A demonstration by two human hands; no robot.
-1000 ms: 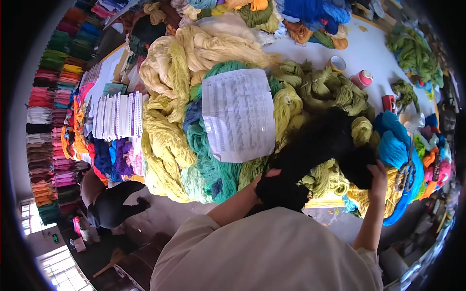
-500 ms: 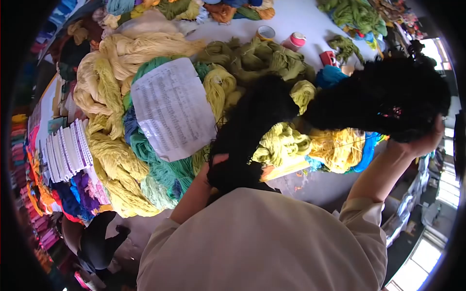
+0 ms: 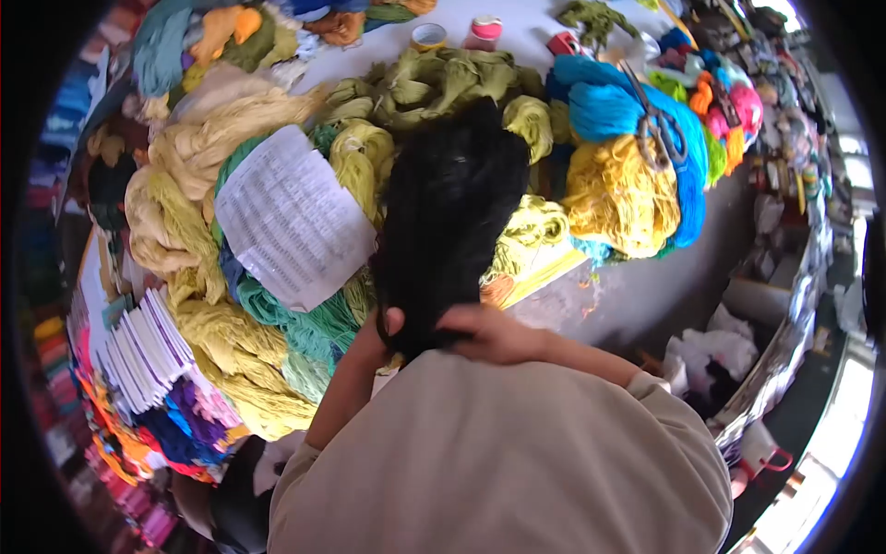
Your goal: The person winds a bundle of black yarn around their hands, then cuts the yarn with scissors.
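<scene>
A thick hank of black yarn (image 3: 452, 208) stretches from my body out over the coloured yarn on the table. At its near end, close to my chest, my left hand (image 3: 380, 334) is closed around the left side. My right hand (image 3: 498, 334) grips the same end from the right, slightly blurred, its fingertips hidden in the dark strands. Just left of the black hank lies a creased printed sheet (image 3: 295, 222) on green yarn (image 3: 309, 323). Olive yarn (image 3: 452, 83) is heaped beyond the hank's far end.
Scissors (image 3: 657, 129) rest on blue yarn (image 3: 591, 102) and yellow yarn (image 3: 623, 198) at the right. A tape roll (image 3: 428, 37) and a pink-topped spool (image 3: 484, 33) stand at the back. White cards (image 3: 148, 351) are stacked at left. White bags (image 3: 711, 351) lie low at right.
My right hand has come in from the far right, where it held up a black bunch, to the near end beside my left hand. The view has shifted, and the scissors now show.
</scene>
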